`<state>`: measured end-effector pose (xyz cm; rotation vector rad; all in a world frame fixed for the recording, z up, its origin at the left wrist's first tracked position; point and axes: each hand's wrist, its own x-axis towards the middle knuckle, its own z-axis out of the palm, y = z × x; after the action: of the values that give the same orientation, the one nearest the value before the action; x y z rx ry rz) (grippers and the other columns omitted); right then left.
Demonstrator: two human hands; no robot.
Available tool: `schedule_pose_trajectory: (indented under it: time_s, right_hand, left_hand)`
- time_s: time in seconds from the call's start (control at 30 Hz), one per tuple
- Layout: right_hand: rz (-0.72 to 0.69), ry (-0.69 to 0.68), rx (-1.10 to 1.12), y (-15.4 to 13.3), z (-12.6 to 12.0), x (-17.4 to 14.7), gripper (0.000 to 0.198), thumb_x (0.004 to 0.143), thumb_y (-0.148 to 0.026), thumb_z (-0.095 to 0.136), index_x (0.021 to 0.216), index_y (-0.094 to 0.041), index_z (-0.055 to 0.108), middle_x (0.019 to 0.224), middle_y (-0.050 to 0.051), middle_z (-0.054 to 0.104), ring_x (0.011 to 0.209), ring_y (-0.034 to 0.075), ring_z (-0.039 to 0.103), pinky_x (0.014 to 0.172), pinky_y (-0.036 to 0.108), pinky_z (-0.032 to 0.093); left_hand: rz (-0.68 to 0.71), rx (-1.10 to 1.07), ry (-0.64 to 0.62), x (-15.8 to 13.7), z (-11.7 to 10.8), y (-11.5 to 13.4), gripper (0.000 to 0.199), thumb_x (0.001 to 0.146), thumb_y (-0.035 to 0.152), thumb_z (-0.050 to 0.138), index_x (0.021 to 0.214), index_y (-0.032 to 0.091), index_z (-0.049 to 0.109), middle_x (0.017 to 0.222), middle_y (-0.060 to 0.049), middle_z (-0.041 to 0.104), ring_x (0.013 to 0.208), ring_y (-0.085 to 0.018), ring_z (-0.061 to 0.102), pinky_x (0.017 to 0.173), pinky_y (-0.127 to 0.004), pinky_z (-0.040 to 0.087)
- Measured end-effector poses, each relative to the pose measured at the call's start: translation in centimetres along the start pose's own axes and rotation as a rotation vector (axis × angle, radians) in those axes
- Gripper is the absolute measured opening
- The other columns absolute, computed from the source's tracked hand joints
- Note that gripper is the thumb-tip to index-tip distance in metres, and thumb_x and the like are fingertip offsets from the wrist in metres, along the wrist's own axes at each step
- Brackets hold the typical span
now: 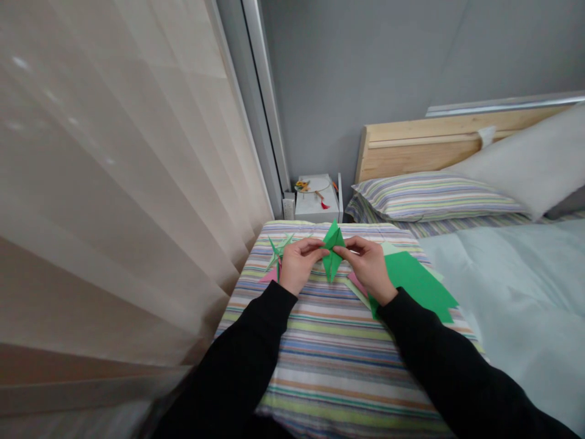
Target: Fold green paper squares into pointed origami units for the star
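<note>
Between both hands is a piece of folded green origami paper [332, 264], shaped like a tall diamond with a split lower half. My left hand [301, 259] pinches its left edge with thumb and fingertips. From the other side, my right hand [369, 263] grips the right edge, thumb pressed on the front. Left of my left hand lie finished-looking folded paper pieces [280, 246] in pale green, with a pink one [269, 275] partly behind the wrist. Beneath my right wrist, green paper sheets [418, 285] are spread, with pink and pale green paper partly hidden.
A striped cloth [338, 360] covers the work surface. Beyond it stands a small white cabinet [316, 207] with a hoop and a red tassel on top. A pleated curtain [137, 183] hangs on the left; a bed with a striped pillow [434, 196] is at right.
</note>
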<state>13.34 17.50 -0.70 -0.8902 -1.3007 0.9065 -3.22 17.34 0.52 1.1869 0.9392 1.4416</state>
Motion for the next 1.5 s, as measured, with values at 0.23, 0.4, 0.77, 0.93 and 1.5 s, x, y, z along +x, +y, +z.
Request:
schedule_pose_trajectory:
  time_s: [0.23, 0.4, 0.77, 0.93, 1.5]
  right_hand:
    - [0.041, -0.066, 0.098, -0.1, 0.1, 0.0, 0.011, 0.07, -0.027, 0.083, 0.078, -0.021, 0.077, 0.077, 0.002, 0.075, 0.074, 0.02, 0.069, 0.064, 0.033, 0.06]
    - [0.029, -0.015, 0.095, -0.6, 0.1, 0.0, 0.016, 0.068, -0.031, 0.088, 0.071, -0.021, 0.076, 0.071, 0.002, 0.074, 0.067, 0.019, 0.067, 0.064, 0.034, 0.059]
    - [0.012, 0.068, 0.069, -0.4, 0.2, 0.0, 0.033, 0.069, -0.042, 0.091, 0.075, -0.022, 0.065, 0.066, -0.001, 0.068, 0.061, 0.016, 0.064, 0.06, 0.03, 0.053]
    - [0.013, 0.041, 0.097, 0.2, 0.2, 0.1, 0.036, 0.072, -0.038, 0.088, 0.093, -0.024, 0.062, 0.072, -0.001, 0.072, 0.068, 0.019, 0.071, 0.066, 0.032, 0.057]
    - [0.087, 0.027, 0.133, -0.8, 0.1, 0.1, 0.029, 0.071, -0.043, 0.087, 0.071, -0.02, 0.069, 0.068, -0.001, 0.064, 0.063, 0.014, 0.054, 0.062, 0.029, 0.044]
  left_hand:
    - [0.034, -0.022, -0.054, -0.1, 0.0, 0.2, 0.023, 0.066, 0.024, 0.091, 0.083, 0.016, 0.078, 0.085, -0.007, 0.08, 0.082, -0.021, 0.075, 0.083, -0.035, 0.058]
    - [0.047, 0.016, 0.045, -0.1, 0.0, 0.5, 0.019, 0.065, 0.025, 0.092, 0.073, 0.016, 0.077, 0.073, -0.003, 0.077, 0.07, -0.018, 0.071, 0.075, -0.033, 0.057]
    - [0.038, 0.062, 0.051, -0.2, 0.0, 0.4, 0.03, 0.067, 0.035, 0.093, 0.074, 0.016, 0.071, 0.069, -0.002, 0.074, 0.065, -0.015, 0.069, 0.069, -0.028, 0.054]
    - [-0.059, -0.021, 0.072, -0.2, -0.1, 0.5, 0.044, 0.063, 0.039, 0.096, 0.091, 0.019, 0.068, 0.076, -0.003, 0.079, 0.065, -0.017, 0.071, 0.065, -0.028, 0.055]
    - [-0.044, 0.015, -0.067, -0.3, 0.2, 0.6, 0.029, 0.067, 0.031, 0.091, 0.085, 0.015, 0.076, 0.08, -0.004, 0.075, 0.069, -0.015, 0.064, 0.065, -0.027, 0.049]
